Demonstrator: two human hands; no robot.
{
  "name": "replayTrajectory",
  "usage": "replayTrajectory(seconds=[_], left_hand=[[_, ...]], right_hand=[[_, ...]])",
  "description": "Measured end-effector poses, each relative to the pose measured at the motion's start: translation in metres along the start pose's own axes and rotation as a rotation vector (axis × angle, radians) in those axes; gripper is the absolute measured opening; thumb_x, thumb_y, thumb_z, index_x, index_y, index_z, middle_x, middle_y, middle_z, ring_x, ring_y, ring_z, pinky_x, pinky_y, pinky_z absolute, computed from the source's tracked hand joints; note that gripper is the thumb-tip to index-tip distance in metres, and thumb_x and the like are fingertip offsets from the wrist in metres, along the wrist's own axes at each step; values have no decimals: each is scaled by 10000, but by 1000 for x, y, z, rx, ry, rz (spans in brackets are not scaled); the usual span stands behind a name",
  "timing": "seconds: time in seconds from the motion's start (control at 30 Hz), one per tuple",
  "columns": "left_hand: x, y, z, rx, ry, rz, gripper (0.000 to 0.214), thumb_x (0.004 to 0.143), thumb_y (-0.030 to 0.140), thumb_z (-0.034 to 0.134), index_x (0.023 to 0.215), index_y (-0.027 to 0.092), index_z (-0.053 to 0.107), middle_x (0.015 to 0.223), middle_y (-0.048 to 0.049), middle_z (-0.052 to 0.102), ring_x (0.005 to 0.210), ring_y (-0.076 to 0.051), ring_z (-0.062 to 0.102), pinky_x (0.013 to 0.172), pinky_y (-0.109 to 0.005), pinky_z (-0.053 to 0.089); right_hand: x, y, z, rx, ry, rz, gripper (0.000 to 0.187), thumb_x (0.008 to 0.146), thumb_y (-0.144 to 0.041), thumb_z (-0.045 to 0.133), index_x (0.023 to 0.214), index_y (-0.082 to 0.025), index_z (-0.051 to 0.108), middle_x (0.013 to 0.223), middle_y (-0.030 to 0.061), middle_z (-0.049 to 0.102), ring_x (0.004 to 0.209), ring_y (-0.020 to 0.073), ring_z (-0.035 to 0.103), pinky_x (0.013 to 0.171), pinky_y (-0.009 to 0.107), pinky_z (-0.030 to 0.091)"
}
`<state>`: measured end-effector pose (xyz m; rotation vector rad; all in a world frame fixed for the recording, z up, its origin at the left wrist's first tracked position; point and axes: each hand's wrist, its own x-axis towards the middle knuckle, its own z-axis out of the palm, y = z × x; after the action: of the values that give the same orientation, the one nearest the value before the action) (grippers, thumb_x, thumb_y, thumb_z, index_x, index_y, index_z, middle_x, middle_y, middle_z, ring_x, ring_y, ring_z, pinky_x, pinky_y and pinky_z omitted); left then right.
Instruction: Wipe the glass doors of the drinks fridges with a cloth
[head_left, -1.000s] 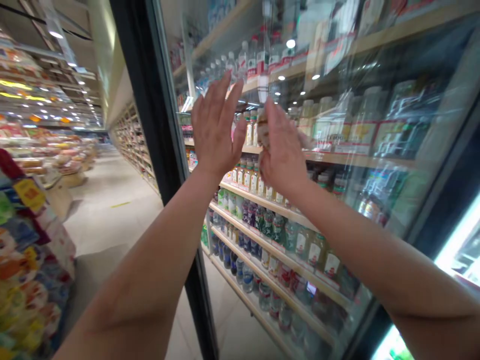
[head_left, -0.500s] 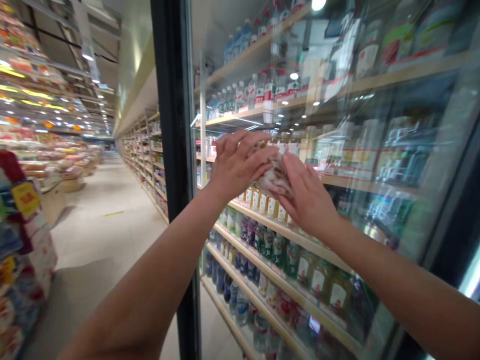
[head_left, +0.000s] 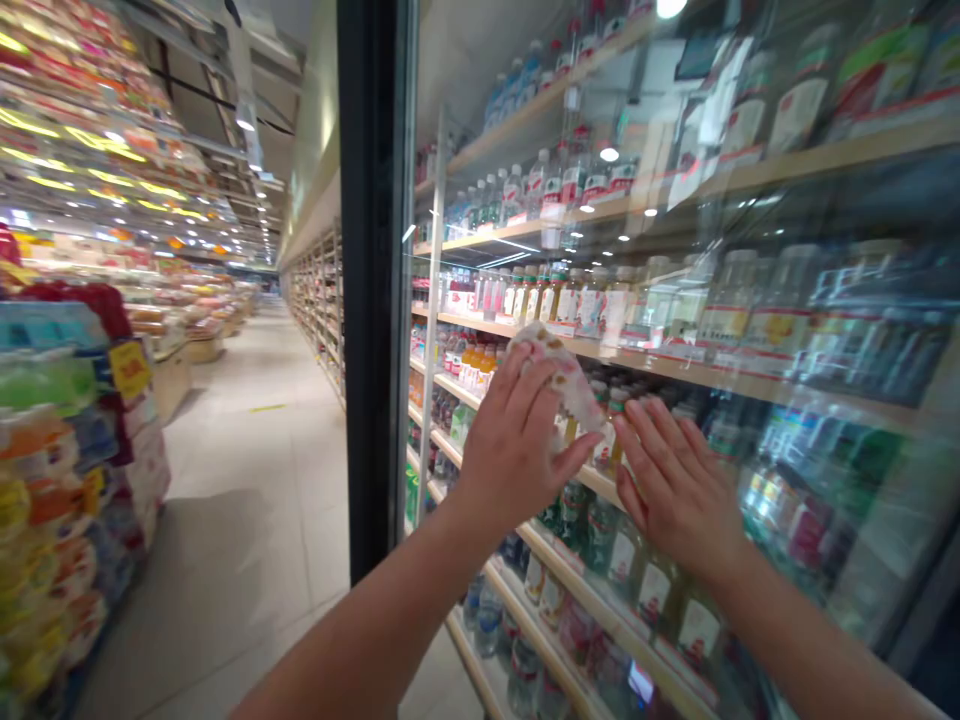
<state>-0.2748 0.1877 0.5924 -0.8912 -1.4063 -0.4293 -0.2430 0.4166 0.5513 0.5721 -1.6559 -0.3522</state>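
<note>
At a tall glass door (head_left: 487, 60) with a black frame (head_left: 375, 300), a white cloth (head_left: 576, 388) with pink and brown spots is sitting under my left hand (head_left: 516, 440). Those fingers are bending a little; I can't tell if they are gripping. Just beside it, my right hand (head_left: 675, 480) is holding its fingers out, open. Behind the glass, plastic bottles (head_left: 576, 180) are standing on pale wooden shelves (head_left: 795, 165).

The hands (head_left: 517, 440) and cloth (head_left: 570, 378) are before the door (head_left: 377, 300); bottles (head_left: 739, 300) stand on shelves (head_left: 825, 155) behind it, the aisle (head_left: 262, 480) left of it.
</note>
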Motion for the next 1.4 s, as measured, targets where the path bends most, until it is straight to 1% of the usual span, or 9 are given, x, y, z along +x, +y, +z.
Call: replayTrajectory(seconds=[0.07,0.23,0.4,0.57,0.73,0.93,1.13,1.23,1.4], left_hand=[[-10,-2,3,34,8,6,118,1011,163,605,1121,132,575,1411,-189,586,1524,-339,391,1240,-538,427],[-7,-30,-2,197,71,-61,471,996,-2,412,1425,181,475,1632,-175,401,1544,-264,375,1205,-442,461],[-18,0,-10,187,-48,-151,236,959,142,518,1186,144,582,1591,-163,478,1566,-354,306,1280,-565,292],[-25,7,-4,57,-56,-94,39,1016,192,586,1050,172,581,1525,-126,557,1565,-301,324,1291,-491,329],[-2,-19,-5,146,73,-167,511,1006,7,410,1483,178,475,1576,-127,503,1593,-270,256,1298,-529,311],[-9,0,3,167,-130,10,502,1002,160,510,1503,141,513,1614,-87,469,1586,-301,269,1314,-498,288],[26,-43,0,253,49,-115,689,949,-37,391,1614,141,361,1633,-119,432,1613,-299,173,1317,-528,250],[19,-36,6,274,24,-74,638,977,1,415,1603,118,380,1621,-136,447,1597,-315,228,1305,-531,267],[-10,-13,13,275,-76,-13,604,993,23,430,1590,110,407,1597,-132,482,1596,-298,235,1288,-517,305]], right_hand=[[-1,-1,0,14,-1,7,705,1000,-247,612,1638,-151,326,1587,93,462,1548,247,366,1334,412,230],[-5,-2,1,44,13,36,683,1014,-245,589,1640,-162,329,1580,85,472,1547,233,368,1341,396,217],[-5,-3,-1,57,21,51,695,1011,-235,590,1648,-184,318,1575,82,479,1547,224,370,1344,388,212],[-7,-4,-1,68,18,61,684,1020,-243,567,1654,-213,310,1569,75,490,1545,219,373,1340,388,223],[-6,-2,-3,21,16,40,696,1003,-248,606,1642,-184,339,1560,95,497,1535,237,391,1338,391,233],[-7,4,-3,-47,29,-47,730,968,-225,650,1629,-122,357,1552,121,500,1533,261,392,1342,402,234],[-3,3,-2,-37,29,-23,749,971,-229,643,1642,-127,326,1558,114,495,1548,248,366,1345,395,222],[-3,-2,-2,-31,15,-5,749,992,-229,608,1661,-161,280,1564,89,493,1554,223,357,1354,389,198],[5,-25,8,-109,-21,282,787,1048,-429,502,1698,-188,128,1676,152,247,1578,366,259,1305,628,231]])
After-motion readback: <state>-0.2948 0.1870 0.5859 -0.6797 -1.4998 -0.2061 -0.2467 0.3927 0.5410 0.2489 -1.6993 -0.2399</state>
